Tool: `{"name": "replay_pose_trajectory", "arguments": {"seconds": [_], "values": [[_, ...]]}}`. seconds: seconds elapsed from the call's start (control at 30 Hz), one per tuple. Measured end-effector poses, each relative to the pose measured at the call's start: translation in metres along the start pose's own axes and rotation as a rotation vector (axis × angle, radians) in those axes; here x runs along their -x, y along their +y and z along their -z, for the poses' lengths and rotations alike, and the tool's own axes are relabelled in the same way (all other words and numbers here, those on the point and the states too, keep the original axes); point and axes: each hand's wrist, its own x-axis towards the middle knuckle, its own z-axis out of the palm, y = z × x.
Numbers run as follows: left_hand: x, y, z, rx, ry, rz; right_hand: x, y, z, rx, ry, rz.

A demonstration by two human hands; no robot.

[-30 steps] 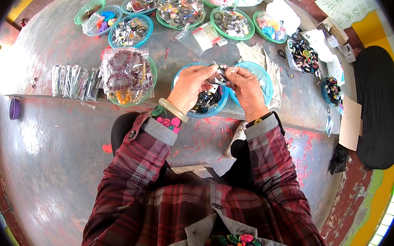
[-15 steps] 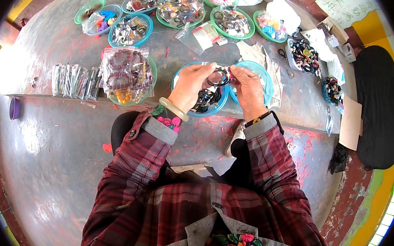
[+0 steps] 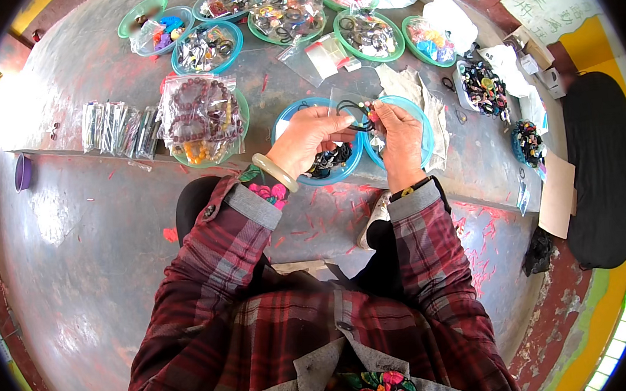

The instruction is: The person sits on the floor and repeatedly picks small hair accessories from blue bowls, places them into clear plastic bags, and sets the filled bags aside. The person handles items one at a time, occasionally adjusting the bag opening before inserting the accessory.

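Between my two hands is a black elastic hair tie (image 3: 348, 107) with small coloured beads at its right end. My left hand (image 3: 308, 138) pinches the black loop, its thumb stretched toward the right. On the other side my right hand (image 3: 401, 139) grips the beaded end between thumb and fingers. A piece of clear plastic, perhaps a small bag, shows faintly behind the loop; which hand holds it I cannot tell. Below the left hand sits a blue basin (image 3: 361, 163) of dark hair ties. Under the right hand stands a second blue basin (image 3: 427, 135) with clear plastic in it.
Left of the hands, bagged bead bracelets (image 3: 202, 116) fill a green basin, beside a row of slim packets (image 3: 119, 129). Several basins of bagged goods line the back. At the right are a tray of hair ties (image 3: 484, 87), a cardboard piece (image 3: 556, 196) and a grey cloth (image 3: 435, 103).
The black hair tie has turned and spread into a clearer loop between the hands. My right fingers have shifted on its beaded end; the left hand has moved slightly.
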Motion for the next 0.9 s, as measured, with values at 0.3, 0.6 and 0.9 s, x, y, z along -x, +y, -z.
{"name": "replay_pose_trajectory", "arguments": {"seconds": [0.3,0.6,0.9], "values": [[-0.003,-0.001,0.005,0.097,0.138,-0.085,0.001,0.0,0.003,0.053,-0.111,-0.062],[-0.002,0.004,0.001,0.031,0.268,-0.185,0.001,-0.001,0.002,0.164,-0.384,-0.318],[-0.003,0.001,0.004,-0.013,0.207,-0.203,0.0,0.002,0.005,0.133,-0.343,-0.296]]}}
